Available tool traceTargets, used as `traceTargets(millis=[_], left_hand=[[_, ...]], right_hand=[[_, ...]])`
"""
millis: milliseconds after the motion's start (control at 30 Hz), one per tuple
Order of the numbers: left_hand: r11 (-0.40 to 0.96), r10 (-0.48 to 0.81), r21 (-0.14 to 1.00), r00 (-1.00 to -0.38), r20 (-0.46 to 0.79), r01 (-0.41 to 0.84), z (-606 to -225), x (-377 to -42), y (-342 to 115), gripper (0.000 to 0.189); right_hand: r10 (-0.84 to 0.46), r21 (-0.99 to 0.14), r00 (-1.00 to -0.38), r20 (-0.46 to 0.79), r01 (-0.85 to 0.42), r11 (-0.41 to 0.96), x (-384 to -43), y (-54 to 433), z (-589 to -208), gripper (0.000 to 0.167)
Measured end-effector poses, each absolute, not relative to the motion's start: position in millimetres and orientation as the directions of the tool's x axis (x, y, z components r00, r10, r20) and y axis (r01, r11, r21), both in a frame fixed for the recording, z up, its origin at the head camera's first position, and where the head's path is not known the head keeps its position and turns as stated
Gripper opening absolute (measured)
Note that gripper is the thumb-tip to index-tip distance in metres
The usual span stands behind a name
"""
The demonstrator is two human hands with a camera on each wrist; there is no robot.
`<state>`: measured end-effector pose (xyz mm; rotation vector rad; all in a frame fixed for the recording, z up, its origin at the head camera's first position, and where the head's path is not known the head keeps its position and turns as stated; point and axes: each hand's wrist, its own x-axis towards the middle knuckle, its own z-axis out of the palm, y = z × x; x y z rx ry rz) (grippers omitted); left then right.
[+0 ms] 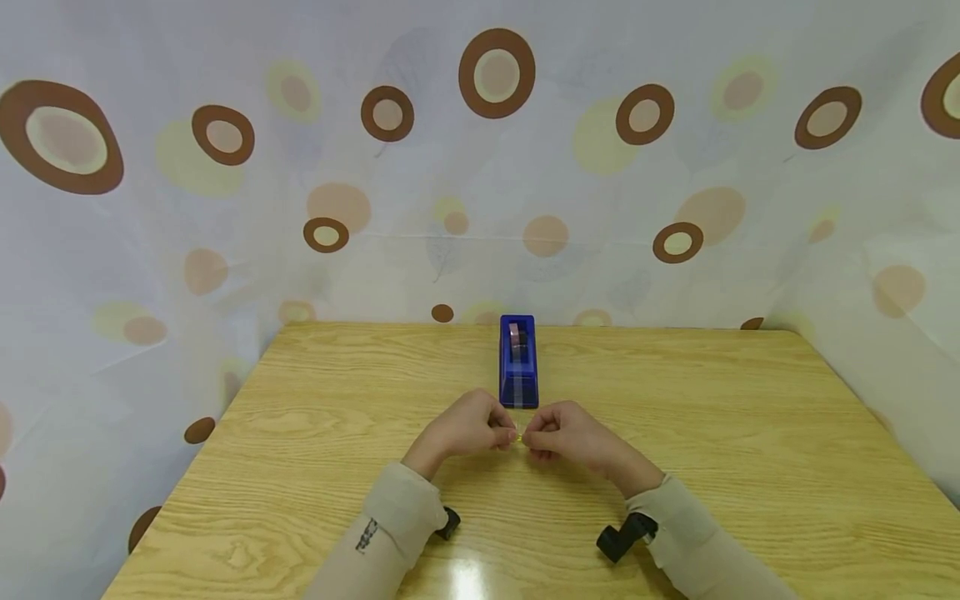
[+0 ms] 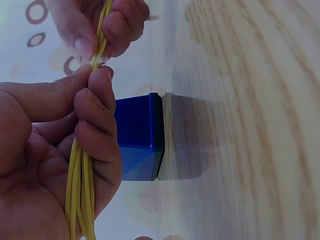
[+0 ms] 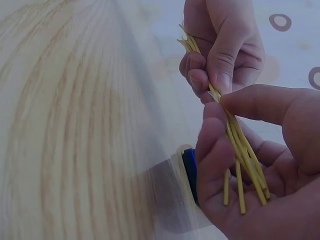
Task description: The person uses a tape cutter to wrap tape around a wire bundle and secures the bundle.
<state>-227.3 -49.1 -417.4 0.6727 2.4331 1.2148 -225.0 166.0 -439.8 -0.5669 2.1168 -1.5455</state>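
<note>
Pinching wires (image 3: 243, 145) between left hand (image 1: 471, 423) and right hand (image 1: 572, 435) just in front of the dispenser (image 1: 528, 367), seemingly light, bendy and apt to splay, so best gripped tightly close beside the tape (image 1: 517, 387).

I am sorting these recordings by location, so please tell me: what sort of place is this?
Probably an indoor work corner: a wood-grain table, a circle-patterned sheet hanging behind it, and a blue tape dispenser on top.
</note>
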Motion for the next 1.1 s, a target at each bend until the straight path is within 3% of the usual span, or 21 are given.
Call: traceTargets(millis=[700,1100], left_hand=[[0.54,0.553,0.798,-0.828,-0.094,0.27,-418.9,-231.6,-55.1,0.013],[0.558,0.607,0.773,-0.784,-0.131,0.302,-416.7,-231.9,-58.4,0.026]], right_hand=[[-0.555,-0.93,-0.83,0.045,-0.237,0.28,-226.2,165.2,-442.2,0.007],[-0.565,-0.834,-0.809,0.163,-0.419,0.36,-224.8,163.9,-435.0,0.006]])
